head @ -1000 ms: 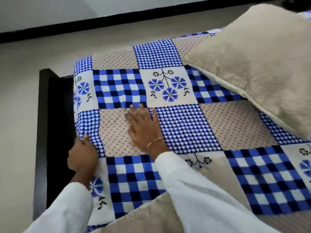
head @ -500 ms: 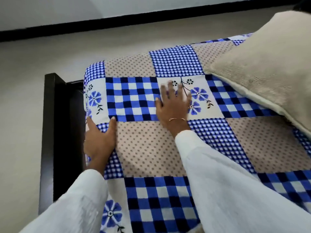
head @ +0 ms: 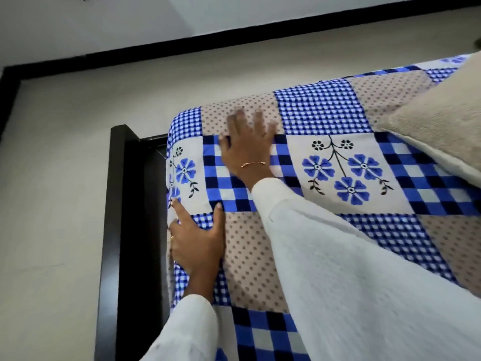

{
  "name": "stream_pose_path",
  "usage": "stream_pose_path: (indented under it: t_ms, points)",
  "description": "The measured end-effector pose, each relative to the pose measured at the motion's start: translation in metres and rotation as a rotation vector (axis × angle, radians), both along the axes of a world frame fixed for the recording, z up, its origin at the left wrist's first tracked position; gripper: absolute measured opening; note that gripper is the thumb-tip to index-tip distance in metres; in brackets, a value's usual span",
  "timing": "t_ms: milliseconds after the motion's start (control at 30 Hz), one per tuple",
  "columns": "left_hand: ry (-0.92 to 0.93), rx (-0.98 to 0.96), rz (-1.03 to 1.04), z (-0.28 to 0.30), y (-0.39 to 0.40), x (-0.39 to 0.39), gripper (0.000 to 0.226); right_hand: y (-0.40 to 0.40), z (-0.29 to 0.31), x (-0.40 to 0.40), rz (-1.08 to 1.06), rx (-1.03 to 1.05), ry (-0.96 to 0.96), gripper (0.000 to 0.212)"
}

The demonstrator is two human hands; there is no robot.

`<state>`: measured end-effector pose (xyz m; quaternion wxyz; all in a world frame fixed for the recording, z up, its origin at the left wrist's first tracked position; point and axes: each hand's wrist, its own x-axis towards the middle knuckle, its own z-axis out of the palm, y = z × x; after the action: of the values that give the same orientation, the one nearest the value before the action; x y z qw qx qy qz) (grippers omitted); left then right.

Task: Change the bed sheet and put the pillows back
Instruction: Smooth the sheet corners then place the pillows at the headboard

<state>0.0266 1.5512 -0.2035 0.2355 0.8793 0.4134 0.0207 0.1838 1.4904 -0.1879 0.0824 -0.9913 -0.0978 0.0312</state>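
1. Patchwork bed sheet (head: 325,162) covers the mattress, with squares of blue and white gingham, larger blue check, beige with brown dots, and white with blue flowers on dark stems.
2. Seen from the head camera, the sheet fills the middle and right of the view, and both hands lie on it near its far left corner.
3. The right hand (head: 246,145) lies flat on top of the sheet, palm down, fingers spread and straight. Its fingertips reach onto a dotted beige square close to the far edge, and they look blurred. The palm covers part of a large blue check square.
4. A thin gold bracelet (head: 253,164) circles the right wrist, above a white sleeve (head: 364,269) that crosses the sheet.
5. The left hand (head: 196,243) lies nearer the person, at the left edge of the mattress, open and pressed to the sheet. Its thumb points forward along the top; the index finger lies along the edge, and the other fingers go down the side, partly out of sight.
6. The two hands are apart, with the check square and a flower square between them.
7. A beige textured pillow (head: 437,121) rests on the sheet at the right, well away from both hands.
8. A dark bed frame (head: 122,230) runs just beside the left edge of the sheet, by the left hand.
9. Pale floor (head: 65,178) lies beyond, edged by a black skirting band (head: 182,43).
10. No brand, label or writing can be read.
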Motion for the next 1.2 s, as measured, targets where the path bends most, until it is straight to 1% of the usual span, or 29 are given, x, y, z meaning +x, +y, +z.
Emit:
stream_pose_path:
  t_ms: [67,133,167,200,233,267,300,333,400,433,467,500,533,567,600,633,667,700,733,800,833,867,900,933,1000,1033,1067,1167,1200]
  points:
    - [-0.02,-0.016,-0.021,-0.001,0.002,-0.002,0.089,0.032,0.005,-0.013,0.337,-0.02,0.026,0.052]
    - [-0.033,-0.075,-0.057,-0.001,0.006,-0.005,0.09,0.051,0.019,-0.035,0.664,-0.103,0.169,0.045]
    - [-0.023,-0.101,-0.067,-0.001,0.009,-0.005,0.093,0.056,0.027,-0.05,0.725,-0.011,0.268,0.043]
    - [-0.012,-0.123,-0.056,0.001,0.008,-0.005,0.094,0.054,0.032,-0.066,0.657,0.261,0.369,0.041]
    - [-0.001,-0.132,-0.031,0.003,0.01,-0.005,0.093,0.047,0.037,-0.079,0.504,0.618,0.42,0.038]
    - [0.001,-0.126,-0.02,0.006,0.007,-0.005,0.089,0.031,0.044,-0.088,0.28,0.947,0.381,0.034]
    - [-0.005,-0.116,-0.038,0.007,0.007,-0.006,0.087,0.009,0.048,-0.092,0.012,1.202,0.307,0.031]
    - [-0.017,-0.116,-0.075,0.008,0.008,-0.006,0.087,-0.018,0.05,-0.094,-0.272,1.407,0.243,0.029]
    - [-0.042,-0.2,-0.138,0.012,0.014,-0.007,0.084,-0.092,0.053,-0.09,-0.818,1.672,0.117,0.022]
    - [-0.029,-0.265,-0.125,0.016,0.018,-0.007,0.08,-0.134,0.055,-0.087,-1.015,1.8,0.075,0.023]
    - [0.014,-0.322,-0.069,0.018,0.024,-0.008,0.073,-0.171,0.053,-0.086,-1.12,1.963,0.046,0.029]
    - [0.062,-0.353,0.025,0.02,0.029,-0.01,0.069,-0.205,0.052,-0.087,-1.146,2.141,0.025,0.038]
    - [0.09,-0.328,0.114,0.023,0.028,-0.012,0.069,-0.234,0.053,-0.091,-1.11,2.28,0.005,0.057]
    - [0.099,-0.234,0.179,0.027,0.022,-0.015,0.068,-0.254,0.054,-0.094,-1.069,2.357,-0.011,0.085]
    - [0.077,-0.12,0.201,0.034,0.007,-0.02,0.066,-0.27,0.055,-0.099,-1.069,2.371,-0.025,0.111]
    - [0.018,-0.037,0.166,0.042,-0.012,-0.023,0.061,-0.283,0.059,-0.103,-1.044,2.376,-0.057,0.121]
    - [-0.063,-0.02,0.099,0.052,-0.036,-0.024,0.057,-0.29,0.067,-0.106,-1.01,2.347,-0.086,0.112]
    - [-0.148,-0.058,0.008,0.061,-0.063,-0.026,0.053,-0.299,0.075,-0.106,-0.98,2.322,-0.145,0.09]
    - [-0.227,-0.129,-0.078,0.071,-0.091,-0.027,0.05,-0.308,0.08,-0.106,-1.032,2.32,-0.204,0.064]
    - [-0.324,-0.364,-0.176,0.088,-0.138,-0.034,0.042,-0.322,0.081,-0.101,-1.145,2.368,-0.219,0.028]
    - [-0.342,-0.519,-0.201,0.095,-0.158,-0.037,0.038,-0.328,0.08,-0.097,-1.157,2.379,-0.218,0.015]
    - [-0.351,-0.675,-0.21,0.103,-0.174,-0.042,0.035,-0.328,0.084,-0.1,-1.121,2.385,-0.193,0.01]
    - [-0.364,-0.805,-0.206,0.109,-0.187,-0.047,0.033,-0.325,0.09,-0.105,-0.962,2.386,-0.142,0.011]
    - [-0.381,-0.912,-0.189,0.116,-0.197,-0.05,0.032,-0.321,0.102,-0.112,-0.831,2.422,-0.038,0.015]
    - [-0.409,-1.111,-0.132,0.133,-0.205,-0.055,0.037,-0.3,0.114,-0.133,-0.694,2.53,0.204,0.022]
    - [-0.438,-1.195,-0.103,0.141,-0.205,-0.059,0.045,-0.286,0.12,-0.137,-0.626,2.594,0.222,0.021]
    - [-0.492,-1.266,-0.071,0.146,-0.203,-0.063,0.051,-0.268,0.12,-0.146,-0.656,2.519,0.215,0.019]
    - [-0.694,-1.367,0.027,0.158,-0.187,-0.078,0.063,-0.198,0.122,-0.19,-0.689,2.455,0.58,0.043]
    - [-0.738,-1.386,0.091,0.154,-0.176,-0.084,0.063,-0.175,0.121,-0.21,-0.699,2.439,0.678,0.044]
